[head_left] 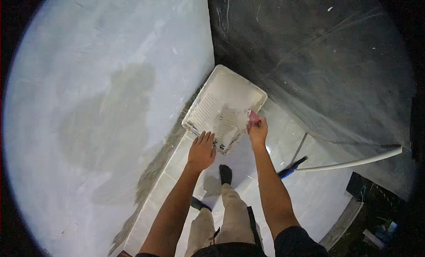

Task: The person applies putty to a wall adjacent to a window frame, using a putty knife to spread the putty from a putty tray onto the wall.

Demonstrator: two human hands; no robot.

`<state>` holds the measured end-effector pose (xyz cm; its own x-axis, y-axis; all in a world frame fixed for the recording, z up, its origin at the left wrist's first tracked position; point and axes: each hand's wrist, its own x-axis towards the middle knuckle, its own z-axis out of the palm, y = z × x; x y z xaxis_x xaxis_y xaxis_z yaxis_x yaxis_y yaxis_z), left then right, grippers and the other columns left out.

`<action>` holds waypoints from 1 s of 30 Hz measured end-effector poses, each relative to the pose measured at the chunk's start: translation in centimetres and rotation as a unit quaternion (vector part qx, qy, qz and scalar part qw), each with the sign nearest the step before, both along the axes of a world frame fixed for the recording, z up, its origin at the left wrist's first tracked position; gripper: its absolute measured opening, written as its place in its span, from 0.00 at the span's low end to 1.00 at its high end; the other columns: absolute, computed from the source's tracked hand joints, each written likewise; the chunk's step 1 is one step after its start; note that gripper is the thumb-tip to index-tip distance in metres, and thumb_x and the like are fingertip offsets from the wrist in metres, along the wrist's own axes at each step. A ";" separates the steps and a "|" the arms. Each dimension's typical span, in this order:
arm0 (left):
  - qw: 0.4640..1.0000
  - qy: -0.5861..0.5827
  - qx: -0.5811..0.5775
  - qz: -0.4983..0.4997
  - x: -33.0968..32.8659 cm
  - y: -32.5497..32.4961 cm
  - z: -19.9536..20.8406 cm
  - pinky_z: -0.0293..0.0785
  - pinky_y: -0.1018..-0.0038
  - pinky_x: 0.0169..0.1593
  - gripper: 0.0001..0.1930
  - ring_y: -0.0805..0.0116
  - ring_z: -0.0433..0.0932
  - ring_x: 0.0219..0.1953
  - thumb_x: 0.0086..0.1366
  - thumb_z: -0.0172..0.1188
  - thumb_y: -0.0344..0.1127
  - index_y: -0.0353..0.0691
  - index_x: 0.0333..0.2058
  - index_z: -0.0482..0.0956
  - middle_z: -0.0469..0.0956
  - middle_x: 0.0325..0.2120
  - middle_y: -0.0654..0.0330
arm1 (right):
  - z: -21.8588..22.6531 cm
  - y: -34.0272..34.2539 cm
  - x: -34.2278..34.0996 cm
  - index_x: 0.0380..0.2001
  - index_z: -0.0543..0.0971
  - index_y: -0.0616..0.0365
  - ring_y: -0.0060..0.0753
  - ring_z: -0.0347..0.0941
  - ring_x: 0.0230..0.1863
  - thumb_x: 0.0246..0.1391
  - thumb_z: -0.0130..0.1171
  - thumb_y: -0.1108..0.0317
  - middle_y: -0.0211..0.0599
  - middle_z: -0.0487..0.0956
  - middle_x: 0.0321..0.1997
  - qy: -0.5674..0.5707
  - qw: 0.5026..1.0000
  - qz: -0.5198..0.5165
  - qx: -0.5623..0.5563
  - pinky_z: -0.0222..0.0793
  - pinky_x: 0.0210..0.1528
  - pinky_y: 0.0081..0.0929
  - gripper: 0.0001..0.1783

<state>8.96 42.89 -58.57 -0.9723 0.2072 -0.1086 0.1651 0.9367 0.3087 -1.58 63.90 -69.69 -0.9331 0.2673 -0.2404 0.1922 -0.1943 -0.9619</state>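
A white paint tray [237,82] with a ribbed slope lies at the corner between the pale wall and the dark sheeting. Pale paint fills its far end and smears the ribs and rim. At its near left edge is my left hand [202,151], fingers stretched out over the rim. My right hand [258,132] is closed around a flat pinkish-red tool [253,118], smeared with white, at the tray's right edge. Whether that tool is a brush or a scraper I cannot make out.
On the left, the pale wall [102,49] has a darker damp-looking patch. Dark sheeting [305,49] hangs at right. A blue-headed broom [290,168] lies on the tiled floor beside a long white pole [354,163]. My socked foot [226,174] stands just below the tray.
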 end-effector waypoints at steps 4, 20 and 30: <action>1.000 -0.009 0.005 0.023 -1.7 -0.4 -1.8 0.57 0.53 0.66 0.27 0.48 0.60 0.66 0.64 0.50 0.39 0.32 0.60 0.63 0.65 0.60 0.46 | 0.3 -1.1 -3.8 0.39 0.74 0.60 0.39 0.75 0.31 0.60 0.53 0.73 0.41 0.79 0.31 0.097 0.965 -0.004 0.246 0.70 0.32 0.31 0.05; 0.994 -0.096 0.017 0.037 -1.7 1.6 -5.5 0.57 0.53 0.66 0.26 0.48 0.60 0.66 0.68 0.49 0.41 0.34 0.61 0.63 0.65 0.61 0.45 | 3.3 0.1 -6.8 0.37 0.81 0.58 0.52 0.80 0.37 0.54 0.53 0.78 0.48 0.83 0.36 0.105 0.887 0.152 0.422 0.75 0.40 0.43 0.10; 0.990 -0.133 0.032 0.042 0.0 1.5 -6.4 0.57 0.54 0.66 0.26 0.47 0.61 0.65 0.69 0.48 0.41 0.34 0.61 0.62 0.65 0.61 0.45 | 3.7 -0.6 -5.3 0.35 0.81 0.56 0.56 0.79 0.33 0.51 0.56 0.77 0.51 0.82 0.31 0.046 0.873 0.130 0.468 0.75 0.36 0.46 0.08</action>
<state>8.94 44.38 -65.01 -0.9252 0.1418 -0.3521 -0.0074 0.9207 0.3903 -6.84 63.32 -66.02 -0.9954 0.0824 0.0486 0.0262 0.7234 -0.6900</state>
